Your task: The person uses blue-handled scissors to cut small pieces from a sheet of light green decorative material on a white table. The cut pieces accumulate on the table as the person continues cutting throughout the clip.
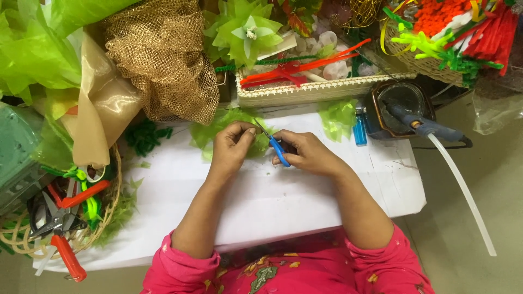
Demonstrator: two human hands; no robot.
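Mid-frame, your right hand [308,152] has its grip clamped on the blue scissors [278,149], blades angled up-left. Your left hand [233,142] pinches green paper [210,133] just beside them, over the white worktop [283,201]. Glue gun [422,126] sits at right.

A white desk [305,201] stands in soft, even light, with a greyish-beige floor [463,245] showing to its right. Woven baskets [321,90] crowd the far edge, gold netting [163,60] heaped far left.
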